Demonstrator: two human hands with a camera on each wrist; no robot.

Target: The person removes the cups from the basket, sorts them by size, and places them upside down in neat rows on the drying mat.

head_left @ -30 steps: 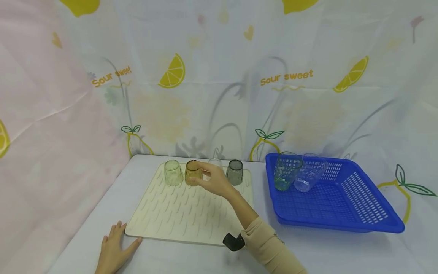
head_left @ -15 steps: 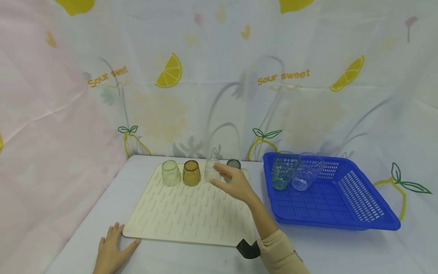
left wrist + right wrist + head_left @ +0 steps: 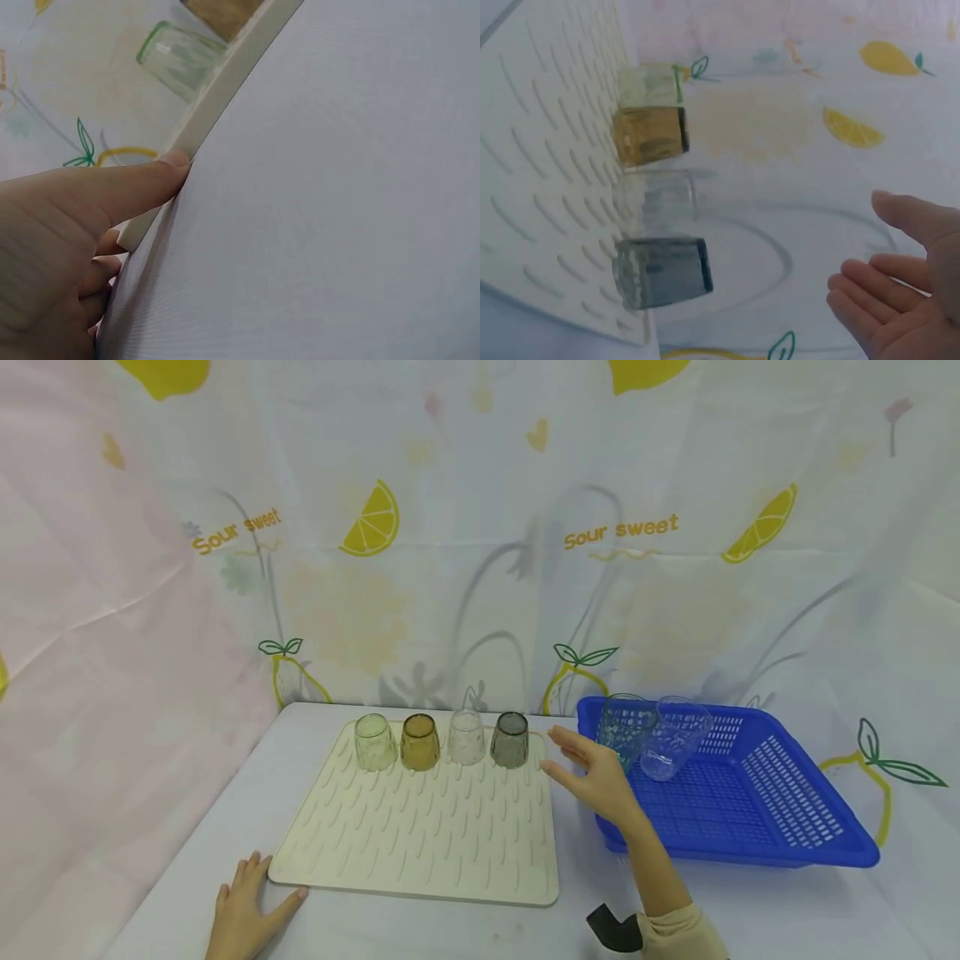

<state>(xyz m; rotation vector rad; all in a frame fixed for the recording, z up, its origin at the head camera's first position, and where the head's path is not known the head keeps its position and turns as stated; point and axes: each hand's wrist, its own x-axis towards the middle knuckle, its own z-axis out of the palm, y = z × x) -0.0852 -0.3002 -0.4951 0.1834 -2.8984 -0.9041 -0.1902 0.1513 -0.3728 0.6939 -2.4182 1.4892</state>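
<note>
Along the back of a cream drying mat [image 3: 427, 835] stand a pale green glass [image 3: 375, 743], an amber glass [image 3: 420, 743], a clear glass [image 3: 467, 739] and a grey glass [image 3: 510, 741], in a row. My right hand [image 3: 592, 777] is in the air between the grey glass and the blue basket [image 3: 720, 847], holding nothing, fingers apart from the thumb. In the right wrist view the palm shows bare. My left hand [image 3: 243, 910] rests at the mat's front left corner. In the left wrist view its thumb [image 3: 150, 184] touches the mat's edge.
Inside the basket, a green-tinted tumbler [image 3: 622, 735] and a clear tumbler [image 3: 675, 743] lean at the left side; my right hand partly covers the green one. A lemon-printed cloth [image 3: 450, 593] hangs behind the white table [image 3: 390, 931].
My right hand has left the amber glass and moved right, past the clear and grey glasses, to the basket's left side. The left hand stays at the mat corner.
</note>
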